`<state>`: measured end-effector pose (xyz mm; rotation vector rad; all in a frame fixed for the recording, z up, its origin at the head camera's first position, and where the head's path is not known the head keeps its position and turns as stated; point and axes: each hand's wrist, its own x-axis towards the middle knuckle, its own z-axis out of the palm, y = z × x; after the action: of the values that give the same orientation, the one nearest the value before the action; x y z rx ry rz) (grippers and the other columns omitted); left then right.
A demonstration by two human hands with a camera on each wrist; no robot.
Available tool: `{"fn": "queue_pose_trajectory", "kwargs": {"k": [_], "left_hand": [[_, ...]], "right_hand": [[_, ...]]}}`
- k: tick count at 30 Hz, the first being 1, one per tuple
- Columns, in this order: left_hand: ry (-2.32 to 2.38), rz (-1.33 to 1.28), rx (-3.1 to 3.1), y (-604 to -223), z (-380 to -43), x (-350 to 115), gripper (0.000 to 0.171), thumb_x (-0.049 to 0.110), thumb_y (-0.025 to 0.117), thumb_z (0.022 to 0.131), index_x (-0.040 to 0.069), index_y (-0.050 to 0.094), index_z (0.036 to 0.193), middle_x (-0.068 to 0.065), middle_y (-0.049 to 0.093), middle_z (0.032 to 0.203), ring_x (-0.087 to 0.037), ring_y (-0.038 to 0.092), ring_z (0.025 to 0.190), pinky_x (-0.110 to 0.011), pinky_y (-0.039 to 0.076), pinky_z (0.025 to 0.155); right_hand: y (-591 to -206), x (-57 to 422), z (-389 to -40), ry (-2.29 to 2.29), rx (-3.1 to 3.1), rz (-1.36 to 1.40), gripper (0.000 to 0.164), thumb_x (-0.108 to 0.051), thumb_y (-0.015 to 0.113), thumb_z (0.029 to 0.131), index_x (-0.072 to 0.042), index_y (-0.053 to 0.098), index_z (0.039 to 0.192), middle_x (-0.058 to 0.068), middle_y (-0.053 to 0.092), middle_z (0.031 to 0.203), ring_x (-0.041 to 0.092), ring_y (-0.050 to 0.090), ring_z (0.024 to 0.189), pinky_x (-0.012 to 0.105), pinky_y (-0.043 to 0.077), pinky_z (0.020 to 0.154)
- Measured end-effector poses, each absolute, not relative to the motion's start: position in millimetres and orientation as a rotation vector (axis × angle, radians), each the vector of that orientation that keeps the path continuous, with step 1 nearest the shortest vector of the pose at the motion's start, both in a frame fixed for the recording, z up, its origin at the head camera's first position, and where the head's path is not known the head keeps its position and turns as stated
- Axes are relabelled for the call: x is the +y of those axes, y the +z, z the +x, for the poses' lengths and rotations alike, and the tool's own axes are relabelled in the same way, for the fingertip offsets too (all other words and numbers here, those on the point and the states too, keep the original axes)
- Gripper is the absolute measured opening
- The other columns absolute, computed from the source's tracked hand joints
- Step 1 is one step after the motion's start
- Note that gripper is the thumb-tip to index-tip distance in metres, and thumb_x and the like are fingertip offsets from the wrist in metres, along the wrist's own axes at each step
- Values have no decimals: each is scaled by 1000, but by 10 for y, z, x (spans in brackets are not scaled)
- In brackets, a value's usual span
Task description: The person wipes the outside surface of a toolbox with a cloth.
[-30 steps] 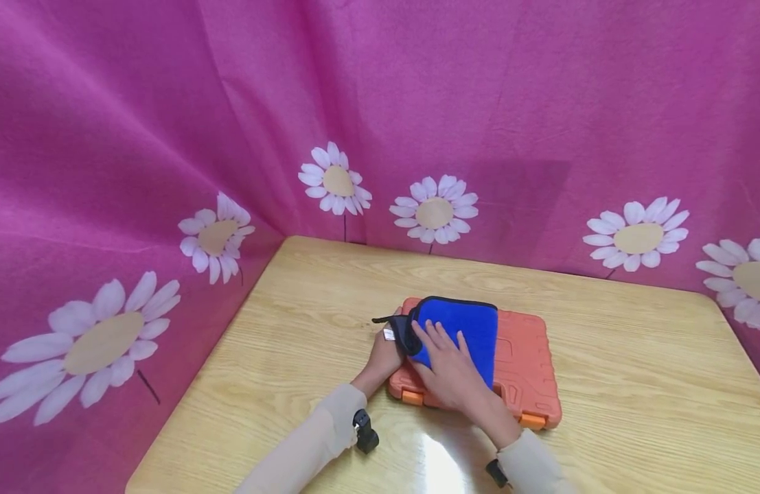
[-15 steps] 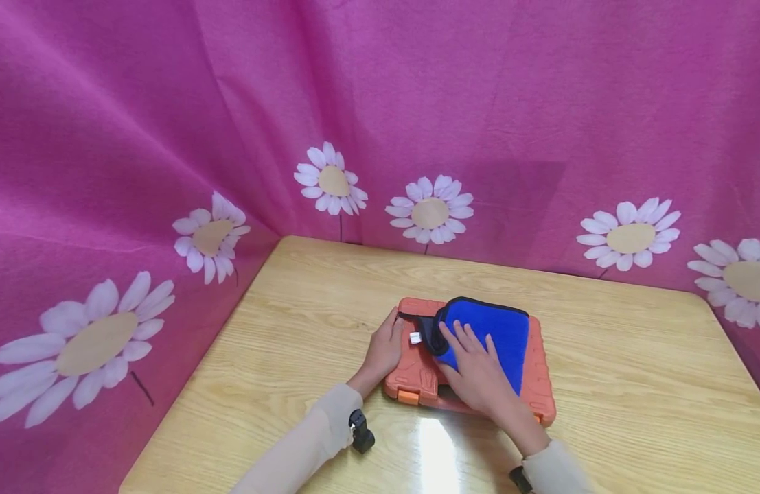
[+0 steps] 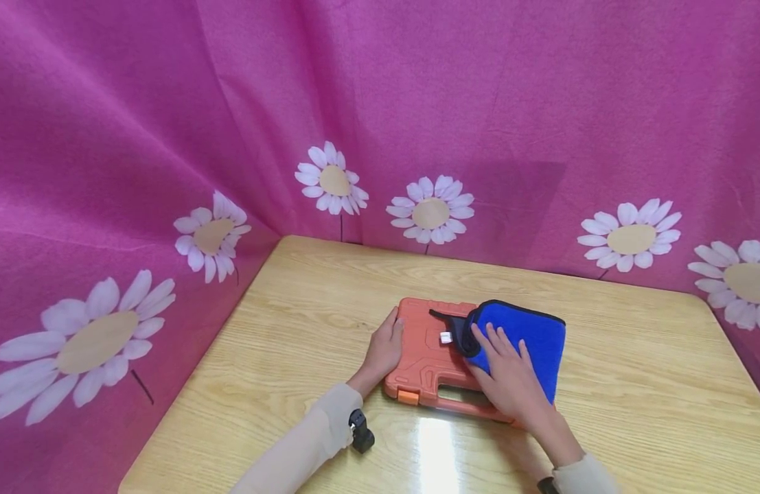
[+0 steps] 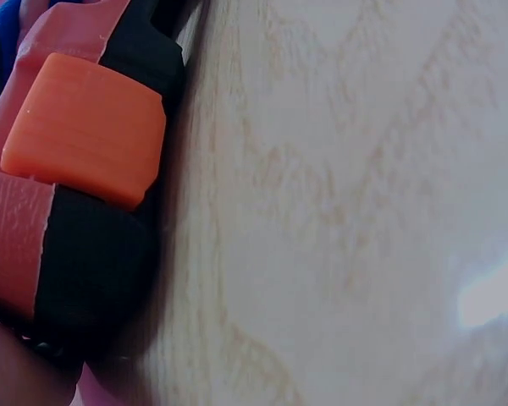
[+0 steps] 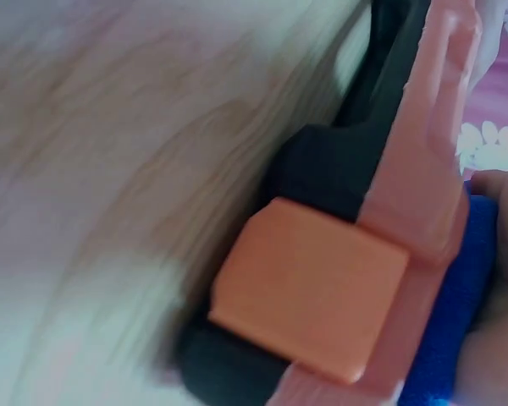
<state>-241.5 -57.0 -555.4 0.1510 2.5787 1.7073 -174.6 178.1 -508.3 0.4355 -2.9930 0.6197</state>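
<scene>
A red-orange plastic tool case (image 3: pixel 419 336) with a carry handle lies flat on the table, its orange latch (image 4: pixel 85 127) large in the left wrist view. Along the case's left edge rests my left hand (image 3: pixel 382 350), fingers extended against its side. My right hand (image 3: pixel 512 377) presses with spread, straight fingers on a folded blue cloth (image 3: pixel 543 343) edged in black. This cloth covers the right part of the case and reaches past its right side. A dark folded corner with a white tag (image 3: pixel 445 337) sticks out at its left. Another orange latch (image 5: pixel 309 288) shows in the right wrist view.
The light wooden table (image 3: pixel 305 309) extends around the case on every side. Behind it and to its left hangs a magenta curtain (image 3: pixel 380 89) printed with white daisies. Bright light reflects off the tabletop near the front.
My right hand has slid the blue cloth rightward across the case, uncovering the case's left part. The left hand, earlier partly behind the cloth's dark corner, stays at the left edge.
</scene>
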Motion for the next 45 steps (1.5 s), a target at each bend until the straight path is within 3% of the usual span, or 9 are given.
{"fn": "queue_pose_trajectory", "kwargs": {"k": [14, 20, 26, 34, 45], "left_hand": [[1689, 145, 2597, -5535, -2431, -565, 53, 26, 28, 112, -3, 25, 156, -17, 31, 158, -30, 28, 145, -44, 25, 117], [1698, 104, 2603, -5515, -2417, -592, 53, 27, 29, 112, -2, 28, 155, -18, 33, 157, -31, 29, 145, -45, 26, 117], [1707, 113, 2585, -5544, -2423, -556, 54, 29, 29, 112, -1, 28, 156, -17, 33, 158, -31, 29, 145, -46, 26, 117], [1714, 91, 2570, -5516, -2428, -527, 54, 30, 29, 111, -1, 26, 156, -15, 32, 159, -29, 28, 145, -44, 25, 117], [1715, 153, 2638, -5512, -2412, -541, 52, 27, 29, 112, -2, 31, 154, -19, 38, 155, -32, 34, 143, -46, 29, 115]], "right_hand": [[-5190, 2160, -1686, 628, -2914, 341, 69, -17, 64, 95, -7, 33, 156, 29, 29, 156, 46, 20, 145, 66, 5, 115], [-5231, 2310, -1692, 835, -2858, 282, 61, -11, 58, 98, -3, 34, 155, 31, 27, 156, 48, 16, 146, 66, 6, 114], [-5098, 2338, -1684, 984, -2767, 221, 51, -15, 51, 104, 1, 39, 151, 32, 34, 151, 53, 25, 141, 64, 11, 115], [-4854, 2176, -1656, 1062, -2626, 198, 51, -27, 46, 107, -3, 41, 152, 26, 46, 146, 51, 42, 132, 67, 36, 102], [-4770, 1540, -1664, 1267, -2579, 347, 49, -24, 46, 108, -3, 42, 151, 19, 48, 147, 39, 45, 134, 58, 38, 106]]}}
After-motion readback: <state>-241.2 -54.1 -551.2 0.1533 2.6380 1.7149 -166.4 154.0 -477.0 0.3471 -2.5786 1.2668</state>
